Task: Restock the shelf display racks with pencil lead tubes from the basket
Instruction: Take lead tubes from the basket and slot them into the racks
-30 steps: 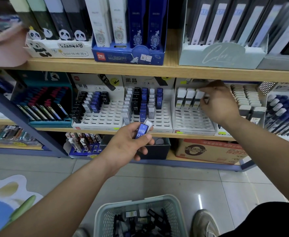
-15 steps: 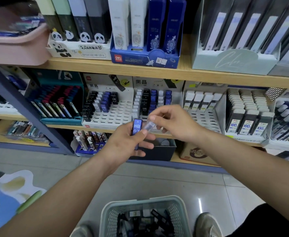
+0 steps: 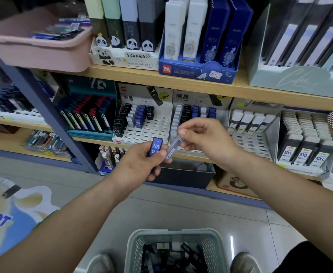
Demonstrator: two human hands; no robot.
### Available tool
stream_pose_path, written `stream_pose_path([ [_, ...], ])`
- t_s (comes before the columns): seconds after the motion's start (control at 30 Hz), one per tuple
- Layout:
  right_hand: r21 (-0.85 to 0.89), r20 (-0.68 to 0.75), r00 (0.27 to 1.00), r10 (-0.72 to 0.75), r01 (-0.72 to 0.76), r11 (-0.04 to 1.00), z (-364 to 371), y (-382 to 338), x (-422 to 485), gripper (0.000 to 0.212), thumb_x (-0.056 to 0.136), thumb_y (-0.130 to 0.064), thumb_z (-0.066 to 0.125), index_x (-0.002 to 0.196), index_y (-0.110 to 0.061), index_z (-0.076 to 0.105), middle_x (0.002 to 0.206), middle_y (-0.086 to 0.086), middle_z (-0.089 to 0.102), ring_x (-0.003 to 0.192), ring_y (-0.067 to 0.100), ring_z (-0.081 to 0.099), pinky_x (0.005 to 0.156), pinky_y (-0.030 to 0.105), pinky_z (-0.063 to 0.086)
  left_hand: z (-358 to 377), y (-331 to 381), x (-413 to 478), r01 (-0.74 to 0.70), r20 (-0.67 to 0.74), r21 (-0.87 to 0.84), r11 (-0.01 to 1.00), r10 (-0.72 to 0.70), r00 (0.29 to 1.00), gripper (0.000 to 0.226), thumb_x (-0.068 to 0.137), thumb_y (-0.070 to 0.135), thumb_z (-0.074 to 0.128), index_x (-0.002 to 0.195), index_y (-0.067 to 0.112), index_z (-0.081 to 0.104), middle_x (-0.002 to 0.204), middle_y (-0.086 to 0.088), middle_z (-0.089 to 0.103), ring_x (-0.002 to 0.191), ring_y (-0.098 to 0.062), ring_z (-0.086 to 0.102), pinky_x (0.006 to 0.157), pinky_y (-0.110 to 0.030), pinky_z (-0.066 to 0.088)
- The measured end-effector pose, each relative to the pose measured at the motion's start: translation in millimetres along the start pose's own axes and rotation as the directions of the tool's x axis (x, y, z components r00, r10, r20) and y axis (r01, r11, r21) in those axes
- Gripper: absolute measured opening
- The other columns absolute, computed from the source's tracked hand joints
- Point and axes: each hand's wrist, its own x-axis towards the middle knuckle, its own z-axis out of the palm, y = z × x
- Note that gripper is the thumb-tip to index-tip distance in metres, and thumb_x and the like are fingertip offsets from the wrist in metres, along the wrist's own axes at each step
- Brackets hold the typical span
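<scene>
My left hand (image 3: 140,166) holds a blue lead tube marked HB 0.7 (image 3: 156,149) upright in front of the middle shelf. My right hand (image 3: 207,138) pinches the top of a clear grey lead tube (image 3: 172,147), whose lower end still touches my left fingers. Behind the hands stand two white slotted display racks, the left rack (image 3: 146,127) and the right rack (image 3: 199,115), each partly filled with black, blue and white tubes. A pale green basket (image 3: 134,245) with several loose tubes sits on the floor between my shoes.
A further rack (image 3: 248,138) with white-capped tubes stands right of the hands, then boxes of erasers (image 3: 307,138). A pink bin (image 3: 37,48) juts out from the upper shelf at left. A blue shelf post (image 3: 49,119) slants down the left side. Grey tiled floor lies below.
My right hand came back from the white-capped rack on the right to my left hand and took hold of the clear grey tube there. The view moved closer to the shelf.
</scene>
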Motion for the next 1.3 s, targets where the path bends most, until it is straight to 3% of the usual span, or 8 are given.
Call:
stream_pose_path([
  [0.1,-0.006,0.023,1.000,0.016,-0.015,1.000,10,-2,4,0.009,0.086,-0.010,0.073,0.094,-0.008,0.072,0.089,0.013,0.074,0.079,0.022,0.071,0.074,0.030,0.059,-13,-2,-1,-0.018,-0.057,0.032,0.999,0.019,0.998,0.013,0.100,0.016,0.059,0.107,0.019,0.070,0.090,-0.007,0.071,0.055,-0.009,0.049,0.049,-0.022,0.042],
  [0.23,-0.059,0.025,0.999,0.030,-0.028,0.998,20,-4,10,0.024,0.083,0.001,0.074,0.104,-0.011,0.073,0.101,0.007,0.076,0.095,0.021,0.072,0.082,0.032,0.059,-27,-5,-4,-0.013,-0.107,0.064,0.998,0.020,0.994,0.014,0.099,0.018,0.061,0.107,0.020,0.072,0.060,0.004,0.060,0.055,-0.007,0.053,0.050,-0.021,0.045],
  [0.3,-0.027,0.021,0.998,0.051,-0.051,0.998,25,-5,13,0.034,0.079,0.006,0.076,0.107,-0.013,0.072,0.100,0.010,0.075,0.094,0.025,0.073,0.083,0.035,0.060,-32,-5,-5,-0.012,-0.125,0.057,0.998,0.019,0.992,0.013,0.099,0.016,0.060,0.107,0.017,0.071,0.056,0.008,0.059,0.054,-0.007,0.055,0.051,-0.023,0.045],
  [0.53,0.002,-0.053,0.998,0.020,-0.020,1.000,39,-5,24,0.023,0.081,0.001,0.077,0.096,-0.015,0.075,0.085,0.003,0.075,0.079,0.022,0.071,0.079,0.038,0.060,-54,-7,-14,0.014,-0.172,0.043,0.999,-0.006,0.985,0.014,0.101,0.017,0.058,0.107,0.015,0.070,0.076,0.001,0.063,0.054,-0.005,0.056,0.049,-0.022,0.043],
  [0.7,-0.364,-0.113,0.977,-0.180,0.128,0.923,58,-1,59,0.021,0.085,-0.008,0.077,0.091,-0.028,0.072,0.092,-0.004,0.072,0.085,0.009,0.068,0.080,0.020,0.056,-76,-13,-19,0.047,-0.195,0.072,0.996,-0.032,0.980,0.018,0.102,0.025,0.056,0.107,0.015,0.070,0.068,0.004,0.055,0.054,-0.009,0.047,0.050,-0.023,0.038],
  [0.87,-0.529,-0.120,0.951,-0.283,0.180,0.829,93,17,113,0.016,0.087,-0.009,0.073,0.101,-0.016,0.073,0.091,-0.008,0.067,0.080,-0.001,0.061,0.072,0.005,0.047,-94,-18,-27,0.082,-0.213,0.049,0.995,-0.070,0.975,0.014,0.104,0.016,0.051,0.109,0.016,0.064,0.077,0.000,0.066,0.059,-0.012,0.051,0.052,-0.024,0.041],
  [1.07,-0.658,-0.073,0.944,-0.322,0.197,0.727,115,41,149,0.014,0.088,-0.005,0.071,0.100,-0.011,0.073,0.089,-0.004,0.066,0.082,0.014,0.065,0.082,0.030,0.057,-112,-19,-39,0.061,-0.244,0.000,0.998,-0.059,0.968,0.012,0.102,0.014,0.054,0.112,0.020,0.059,0.089,-0.001,0.077,0.061,-0.012,0.062,0.050,-0.023,0.045],
  [1.3,-0.710,0.011,0.943,-0.333,0.242,0.662,116,45,145,0.017,0.089,-0.007,0.071,0.105,-0.010,0.074,0.089,-0.008,0.064,0.081,0.009,0.062,0.080,0.020,0.050,-117,-15,-42,0.071,-0.240,-0.031,0.997,-0.077,0.968,0.010,0.101,0.016,0.057,0.110,0.023,0.057,0.090,0.005,0.078,0.066,-0.013,0.068,0.060,-0.028,0.051],
])
